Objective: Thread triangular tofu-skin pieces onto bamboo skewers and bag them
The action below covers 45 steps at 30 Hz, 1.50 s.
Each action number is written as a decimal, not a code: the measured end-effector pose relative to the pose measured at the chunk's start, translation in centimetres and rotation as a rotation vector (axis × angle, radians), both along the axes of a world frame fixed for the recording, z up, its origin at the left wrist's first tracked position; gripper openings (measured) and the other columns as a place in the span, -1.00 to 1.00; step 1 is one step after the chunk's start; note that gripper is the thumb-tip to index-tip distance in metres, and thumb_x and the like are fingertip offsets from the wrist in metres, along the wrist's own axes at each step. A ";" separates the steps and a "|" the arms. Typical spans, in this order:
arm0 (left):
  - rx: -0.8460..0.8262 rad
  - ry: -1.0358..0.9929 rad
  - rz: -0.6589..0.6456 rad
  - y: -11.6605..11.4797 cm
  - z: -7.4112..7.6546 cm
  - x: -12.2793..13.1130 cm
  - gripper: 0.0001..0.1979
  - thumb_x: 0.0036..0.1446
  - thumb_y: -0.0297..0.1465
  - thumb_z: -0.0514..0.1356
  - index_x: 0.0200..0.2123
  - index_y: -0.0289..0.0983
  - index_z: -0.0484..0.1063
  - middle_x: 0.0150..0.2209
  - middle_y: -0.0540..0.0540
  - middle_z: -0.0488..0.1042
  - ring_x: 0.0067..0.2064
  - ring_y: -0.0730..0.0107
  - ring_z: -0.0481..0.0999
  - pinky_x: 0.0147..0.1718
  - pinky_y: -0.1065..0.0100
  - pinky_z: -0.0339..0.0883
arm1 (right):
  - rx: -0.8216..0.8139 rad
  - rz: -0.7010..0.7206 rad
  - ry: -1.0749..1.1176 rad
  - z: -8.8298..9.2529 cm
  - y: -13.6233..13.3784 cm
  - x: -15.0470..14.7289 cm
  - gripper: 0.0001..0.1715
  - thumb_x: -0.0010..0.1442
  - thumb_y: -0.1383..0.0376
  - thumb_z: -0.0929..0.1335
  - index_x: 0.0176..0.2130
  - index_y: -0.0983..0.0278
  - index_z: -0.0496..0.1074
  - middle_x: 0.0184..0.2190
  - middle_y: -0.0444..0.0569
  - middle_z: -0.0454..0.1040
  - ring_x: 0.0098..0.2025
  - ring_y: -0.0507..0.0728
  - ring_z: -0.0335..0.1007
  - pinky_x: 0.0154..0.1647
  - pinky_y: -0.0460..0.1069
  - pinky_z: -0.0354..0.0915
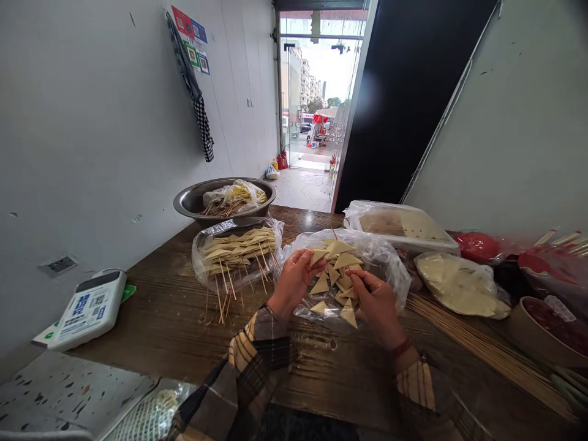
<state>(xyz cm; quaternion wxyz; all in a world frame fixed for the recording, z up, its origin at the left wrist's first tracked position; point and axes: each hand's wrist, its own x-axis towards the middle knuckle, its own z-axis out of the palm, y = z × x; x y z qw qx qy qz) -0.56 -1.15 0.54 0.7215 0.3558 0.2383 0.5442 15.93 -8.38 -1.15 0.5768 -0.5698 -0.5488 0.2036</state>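
Note:
My left hand is closed, pinching a flat, pale yellow triangular tofu sheet between thumb and fingertips. To its right, my right hand is closed in a pinch on what looks like a thin bamboo skewer, mostly hidden by the fingers. Both hands are over an opened clear plastic bag with loose tofu triangles spread on it. Left of my hands, another plastic bag holds a pile of skewered triangles, their sticks pointing toward me.
Behind the skewered pile stands a metal basin with bagged skewers. A white payment device sits at the left. On the right lie a white lidded tray, bagged round sheets, a bundle of bamboo sticks and a bowl.

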 end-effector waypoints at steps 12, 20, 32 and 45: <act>0.005 0.006 0.070 0.9 -0.3 -0.7 -0.73 -0.08 -0.43 0.36 -0.31 -0.34 0.37 -0.38 -0.04 0.53 -0.38 0.49 0.54 -0.27 0.43 0.39 | -0.127 0.110 0.002 1.1 -0.9 0.2 -0.59 0.16 0.08 0.33 -0.21 0.33 0.59 -0.62 -0.12 0.41 -0.60 0.00 0.22 -0.58 -0.10 0.19; -0.031 -0.025 0.039 0.9 0.2 -1.0 -0.80 0.08 -0.47 0.23 -0.20 -0.33 0.34 -0.26 -0.23 0.59 -0.29 0.33 0.60 -0.22 0.34 0.42 | -0.134 0.213 -0.135 1.6 -1.5 0.9 -0.66 0.18 0.13 0.32 -0.23 0.27 0.60 -0.35 -0.01 0.59 -0.35 0.11 0.47 -0.38 -0.05 0.36; -0.238 -0.129 0.011 1.0 0.6 -1.1 -0.87 0.16 -0.54 0.09 -0.22 -0.38 0.39 -0.34 -0.20 0.58 -0.31 0.33 0.60 -0.15 0.27 0.44 | -0.205 0.308 -0.276 0.7 -2.0 2.1 -0.63 0.18 0.09 0.34 -0.14 0.24 0.59 -0.20 0.00 0.61 -0.18 0.20 0.54 -0.12 0.07 0.42; -0.203 -0.149 -0.012 1.0 0.2 -1.1 -0.88 0.15 -0.53 0.10 -0.24 -0.38 0.42 -0.33 -0.22 0.58 -0.29 0.32 0.60 -0.12 0.27 0.43 | -0.198 0.327 -0.270 0.5 -1.8 2.2 -0.64 0.20 0.10 0.33 -0.14 0.23 0.59 -0.14 -0.01 0.60 -0.10 0.20 0.52 -0.09 0.04 0.42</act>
